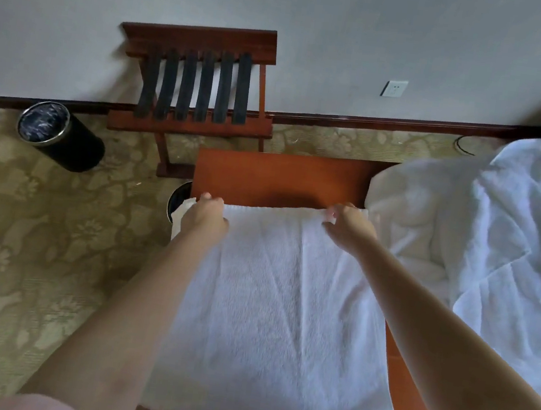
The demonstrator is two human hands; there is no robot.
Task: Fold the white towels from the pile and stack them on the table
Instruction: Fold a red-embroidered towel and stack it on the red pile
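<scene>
A white towel (279, 309) lies spread flat on the reddish wooden table (280, 175), its left edge hanging slightly past the table side. My left hand (206, 212) grips the towel's far left corner with curled fingers. My right hand (349, 225) pinches the far edge near the right corner. A pile of white towels (484, 240) is heaped on the right part of the table, touching the spread towel's far right corner.
A wooden luggage rack (194, 91) with black straps stands against the wall beyond the table. A black bin (61, 139) stands on the patterned carpet at left. Another dark bin (178, 201) peeks out by the table's left edge.
</scene>
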